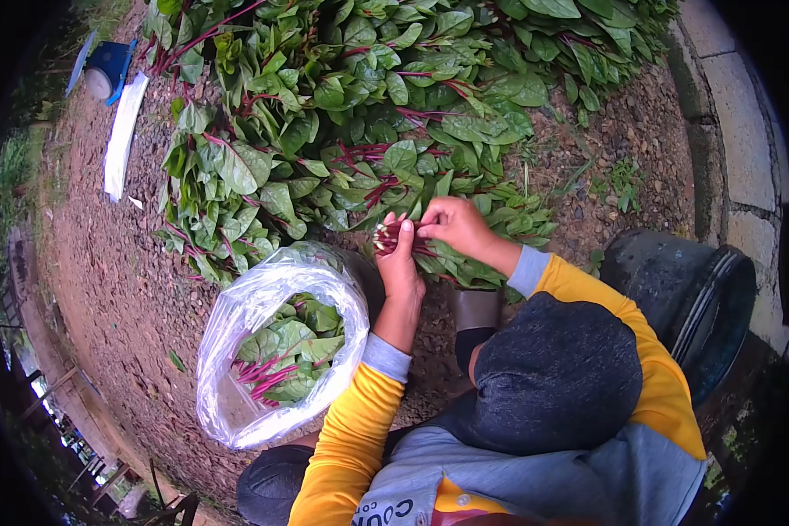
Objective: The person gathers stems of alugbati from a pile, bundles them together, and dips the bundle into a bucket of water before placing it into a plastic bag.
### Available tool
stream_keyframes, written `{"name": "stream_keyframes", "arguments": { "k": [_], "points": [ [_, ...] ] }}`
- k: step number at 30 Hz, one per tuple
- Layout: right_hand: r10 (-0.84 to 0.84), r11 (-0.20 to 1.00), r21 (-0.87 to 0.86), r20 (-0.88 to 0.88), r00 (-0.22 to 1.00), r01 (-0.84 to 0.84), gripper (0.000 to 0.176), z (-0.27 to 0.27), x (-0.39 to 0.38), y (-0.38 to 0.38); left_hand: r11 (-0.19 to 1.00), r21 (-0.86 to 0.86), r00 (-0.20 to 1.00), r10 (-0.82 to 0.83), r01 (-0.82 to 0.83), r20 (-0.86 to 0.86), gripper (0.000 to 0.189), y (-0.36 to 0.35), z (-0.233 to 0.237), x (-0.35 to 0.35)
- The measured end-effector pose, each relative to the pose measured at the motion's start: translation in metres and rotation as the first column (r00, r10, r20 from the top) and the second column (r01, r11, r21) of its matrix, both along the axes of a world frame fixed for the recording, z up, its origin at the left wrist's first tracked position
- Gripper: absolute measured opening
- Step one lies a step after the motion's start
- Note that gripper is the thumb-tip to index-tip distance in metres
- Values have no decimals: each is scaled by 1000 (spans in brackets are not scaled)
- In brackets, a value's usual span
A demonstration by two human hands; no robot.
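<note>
My left hand [401, 265] is closed round a bunch of red-stemmed Malabar spinach [425, 249], its pale cut stem ends pointing left. Fingers bent, my right hand [454, 226] pinches at the same stems, just right of my left thumb. The leaves of this bunch spread out below and right of my hands, partly hidden by the right wrist. A clear plastic bag [215, 373] stands open below and left of my left hand. Inside it lie more bunches of the spinach [291, 346], red stems toward the bottom.
A large heap of Malabar spinach [324, 123] covers the ground ahead. At right, a dark bucket [675, 289] lies tilted by a concrete block edging [736, 131]. Far left are a white strip [124, 140] and a blue object with a round pale part [107, 72] on gravelly soil.
</note>
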State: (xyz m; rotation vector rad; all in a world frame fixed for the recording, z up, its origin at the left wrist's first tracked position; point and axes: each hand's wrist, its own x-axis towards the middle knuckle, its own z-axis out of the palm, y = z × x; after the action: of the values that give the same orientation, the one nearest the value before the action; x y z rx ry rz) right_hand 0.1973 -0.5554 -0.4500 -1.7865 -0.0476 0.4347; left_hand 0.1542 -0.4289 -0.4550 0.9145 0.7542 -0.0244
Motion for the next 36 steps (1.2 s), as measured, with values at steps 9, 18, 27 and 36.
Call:
{"name": "stream_keyframes", "arguments": {
  "k": [9,18,27,36],
  "points": [
    [175,982,-123,316,933,-142,10,9,59,-6,995,57,992,81,-76,-94,20,0,-7,3],
    [510,486,-874,306,804,24,14,-27,173,-19,997,57,996,52,-48,-76,22,0,-1,0],
    [403,704,-710,386,830,-12,11,-31,161,-31,995,87,994,50,-41,-100,21,-1,6,3],
    [293,807,-562,650,701,184,16,55,98,-36,994,102,995,46,-37,-87,16,-4,5,5]
  ]
}}
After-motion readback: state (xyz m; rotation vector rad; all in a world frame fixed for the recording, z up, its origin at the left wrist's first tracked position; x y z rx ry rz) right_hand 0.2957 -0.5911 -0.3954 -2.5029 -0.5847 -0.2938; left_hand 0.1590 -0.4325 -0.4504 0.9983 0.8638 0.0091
